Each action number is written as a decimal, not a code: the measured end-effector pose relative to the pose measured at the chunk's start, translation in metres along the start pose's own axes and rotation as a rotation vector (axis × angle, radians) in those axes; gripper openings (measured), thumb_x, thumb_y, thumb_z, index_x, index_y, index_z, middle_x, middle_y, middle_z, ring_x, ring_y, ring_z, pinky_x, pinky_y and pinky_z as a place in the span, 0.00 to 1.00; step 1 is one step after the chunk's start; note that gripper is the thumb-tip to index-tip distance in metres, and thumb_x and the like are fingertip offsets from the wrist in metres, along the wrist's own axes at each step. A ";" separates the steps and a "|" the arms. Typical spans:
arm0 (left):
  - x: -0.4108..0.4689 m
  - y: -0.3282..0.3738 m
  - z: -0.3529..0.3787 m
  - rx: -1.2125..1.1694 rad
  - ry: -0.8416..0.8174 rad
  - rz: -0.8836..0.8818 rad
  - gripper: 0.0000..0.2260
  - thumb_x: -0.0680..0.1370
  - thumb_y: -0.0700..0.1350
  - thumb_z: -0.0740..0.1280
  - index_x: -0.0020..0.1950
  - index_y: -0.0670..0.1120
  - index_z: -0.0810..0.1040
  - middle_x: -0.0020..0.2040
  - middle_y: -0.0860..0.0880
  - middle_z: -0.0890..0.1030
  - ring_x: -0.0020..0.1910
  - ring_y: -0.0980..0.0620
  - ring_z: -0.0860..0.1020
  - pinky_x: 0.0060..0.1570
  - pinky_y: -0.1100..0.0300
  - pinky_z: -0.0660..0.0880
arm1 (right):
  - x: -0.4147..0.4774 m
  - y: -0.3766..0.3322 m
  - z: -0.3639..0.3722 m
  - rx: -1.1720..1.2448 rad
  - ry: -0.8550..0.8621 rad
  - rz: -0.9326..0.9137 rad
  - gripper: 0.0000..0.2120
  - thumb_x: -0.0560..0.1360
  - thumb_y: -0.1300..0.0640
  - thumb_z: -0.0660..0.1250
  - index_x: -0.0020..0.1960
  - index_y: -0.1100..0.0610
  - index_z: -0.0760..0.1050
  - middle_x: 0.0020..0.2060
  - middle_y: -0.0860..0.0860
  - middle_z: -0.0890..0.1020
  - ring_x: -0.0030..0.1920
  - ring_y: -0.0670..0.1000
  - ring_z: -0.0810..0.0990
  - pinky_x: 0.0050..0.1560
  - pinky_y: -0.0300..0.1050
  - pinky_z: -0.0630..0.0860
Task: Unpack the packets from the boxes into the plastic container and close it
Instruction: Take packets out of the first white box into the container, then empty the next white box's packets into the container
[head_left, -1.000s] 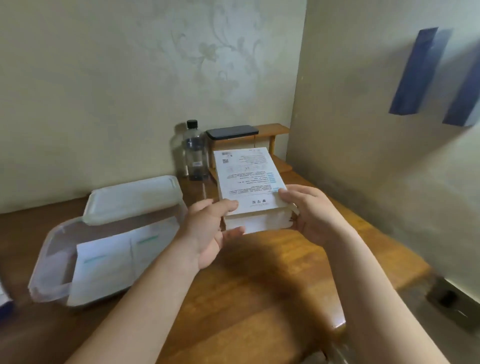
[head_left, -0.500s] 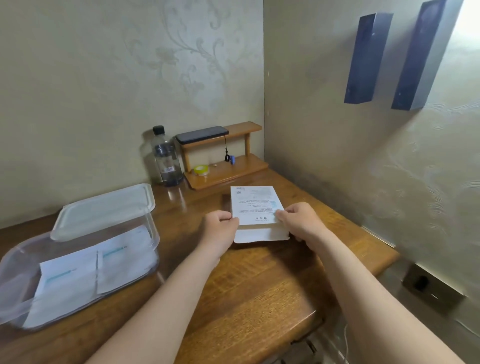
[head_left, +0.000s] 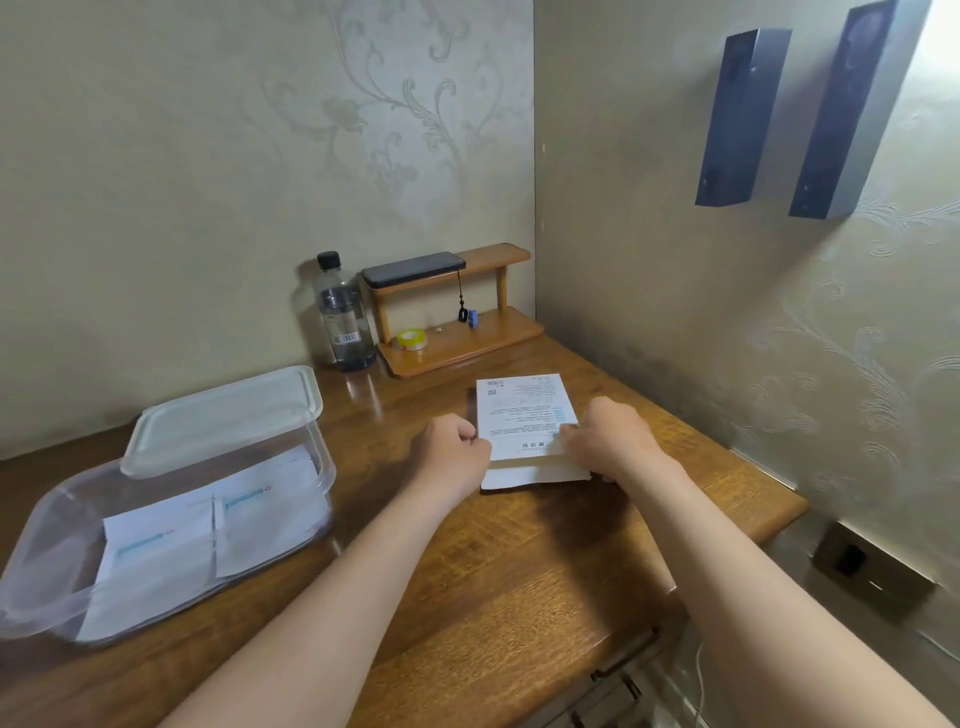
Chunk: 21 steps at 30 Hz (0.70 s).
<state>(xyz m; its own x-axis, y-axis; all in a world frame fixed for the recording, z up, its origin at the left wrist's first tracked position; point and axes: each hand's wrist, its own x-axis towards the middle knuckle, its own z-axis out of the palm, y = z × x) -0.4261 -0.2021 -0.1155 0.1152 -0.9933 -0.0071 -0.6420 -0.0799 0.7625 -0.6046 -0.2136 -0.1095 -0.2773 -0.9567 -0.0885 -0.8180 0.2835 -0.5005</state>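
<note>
A flat white box (head_left: 524, 415) printed with small text lies on the wooden table (head_left: 519, 582), its near flap open toward me. My left hand (head_left: 453, 451) grips the box's near left edge with curled fingers. My right hand (head_left: 605, 436) pinches its near right edge. To the left stands the clear plastic container (head_left: 47, 525), open, with two white packets (head_left: 208, 535) lying flat inside. Its translucent lid (head_left: 223, 415) rests across the container's far rim.
A water bottle (head_left: 343, 317) stands at the back by the wall. Beside it a small wooden shelf (head_left: 457, 306) carries a dark phone (head_left: 413, 267) and a tape roll (head_left: 411, 339). Walls close off the back and right; the table's edge runs front right.
The box, held up in the air a second ago, has come down flat onto the table. Both hands stayed at its near edges. The view shifted to the right.
</note>
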 end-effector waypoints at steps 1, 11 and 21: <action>-0.001 0.001 -0.005 -0.012 0.007 0.018 0.07 0.79 0.41 0.65 0.43 0.52 0.72 0.43 0.52 0.76 0.41 0.53 0.74 0.46 0.53 0.77 | -0.005 -0.005 -0.004 -0.032 0.036 0.002 0.08 0.79 0.52 0.61 0.48 0.57 0.71 0.45 0.53 0.78 0.44 0.55 0.78 0.40 0.46 0.74; -0.041 -0.010 -0.107 -0.033 0.124 0.170 0.06 0.81 0.42 0.66 0.56 0.50 0.79 0.48 0.52 0.80 0.46 0.57 0.76 0.41 0.63 0.72 | -0.071 -0.119 -0.011 -0.014 0.067 -0.315 0.03 0.76 0.60 0.60 0.45 0.58 0.71 0.41 0.55 0.77 0.37 0.53 0.75 0.35 0.44 0.71; -0.091 -0.090 -0.258 0.033 0.497 0.081 0.07 0.79 0.44 0.69 0.56 0.47 0.82 0.49 0.50 0.83 0.50 0.48 0.80 0.54 0.55 0.80 | -0.164 -0.281 0.053 0.021 -0.013 -0.674 0.09 0.73 0.60 0.60 0.35 0.60 0.70 0.32 0.54 0.76 0.35 0.57 0.75 0.36 0.43 0.71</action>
<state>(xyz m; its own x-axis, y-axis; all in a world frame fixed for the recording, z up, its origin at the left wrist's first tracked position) -0.1833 -0.0829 -0.0164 0.4060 -0.8373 0.3662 -0.6863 -0.0147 0.7272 -0.3022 -0.1402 -0.0001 0.2967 -0.9245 0.2393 -0.8001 -0.3775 -0.4663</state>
